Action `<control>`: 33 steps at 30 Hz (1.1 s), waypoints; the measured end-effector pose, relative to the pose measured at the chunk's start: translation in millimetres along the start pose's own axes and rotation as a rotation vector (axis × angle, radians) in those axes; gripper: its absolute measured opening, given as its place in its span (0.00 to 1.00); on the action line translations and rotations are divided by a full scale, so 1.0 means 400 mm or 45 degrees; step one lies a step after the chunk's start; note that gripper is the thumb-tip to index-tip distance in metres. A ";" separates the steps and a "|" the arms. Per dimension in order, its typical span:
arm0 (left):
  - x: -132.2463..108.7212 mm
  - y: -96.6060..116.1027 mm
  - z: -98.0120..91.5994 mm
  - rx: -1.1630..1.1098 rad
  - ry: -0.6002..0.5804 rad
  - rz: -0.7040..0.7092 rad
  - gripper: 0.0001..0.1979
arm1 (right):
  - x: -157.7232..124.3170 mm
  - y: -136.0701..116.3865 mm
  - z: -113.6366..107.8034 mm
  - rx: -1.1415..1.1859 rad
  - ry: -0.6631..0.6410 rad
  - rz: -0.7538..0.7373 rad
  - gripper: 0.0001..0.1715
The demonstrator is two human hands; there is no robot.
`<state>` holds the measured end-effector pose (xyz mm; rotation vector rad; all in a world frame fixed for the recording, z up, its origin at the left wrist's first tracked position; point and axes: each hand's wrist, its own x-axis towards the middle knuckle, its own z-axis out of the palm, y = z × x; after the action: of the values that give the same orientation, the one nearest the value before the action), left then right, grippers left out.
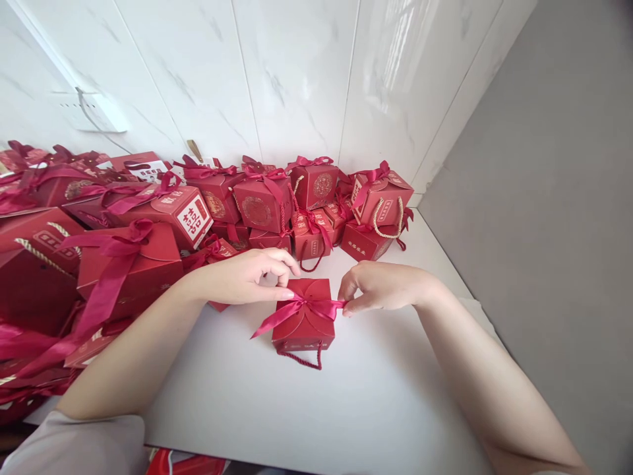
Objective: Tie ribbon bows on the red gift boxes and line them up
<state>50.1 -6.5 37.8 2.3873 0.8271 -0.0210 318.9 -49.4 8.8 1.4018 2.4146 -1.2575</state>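
A small red gift box [303,330] sits on the white table in front of me, its curved top flaps folded together. A dark red cord handle [301,360] hangs at its near side. Crimson ribbon [270,321] is tied across the top with a knot at the middle, one tail lying out to the left. My right hand [380,285] pinches the ribbon's right end between thumb and fingers, just beside the box. At the upper left of the box is my left hand [247,276]; its thumb touches the ribbon near the knot, while the curled fingers stay apart from the thumb.
Many red ribboned boxes [260,201] are stacked along the tiled wall [297,79], spreading to the left side [131,260]. A wall socket [89,112] with a cable is at upper left. The white table's [306,409] right edge borders a grey surface [544,165].
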 end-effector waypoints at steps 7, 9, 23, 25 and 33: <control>0.027 -0.023 0.048 0.100 0.054 0.012 0.28 | -0.005 -0.007 -0.004 0.081 -0.102 -0.068 0.22; 0.033 -0.034 0.053 0.104 0.047 0.004 0.29 | 0.001 -0.008 -0.001 0.056 -0.113 -0.075 0.22; 0.060 -0.062 0.046 0.006 -0.024 -0.052 0.28 | 0.024 -0.012 0.007 0.090 -0.124 -0.048 0.20; 0.061 -0.062 0.047 0.009 -0.030 -0.049 0.28 | 0.019 -0.021 0.008 0.088 -0.132 -0.065 0.20; 0.065 -0.060 0.055 0.083 0.003 -0.058 0.27 | -0.010 -0.117 0.063 0.053 -0.081 -0.279 0.17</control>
<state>61.0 10.8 1.7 2.4293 0.8951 -0.0642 278.2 -80.8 22.6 1.1107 2.5685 -1.3825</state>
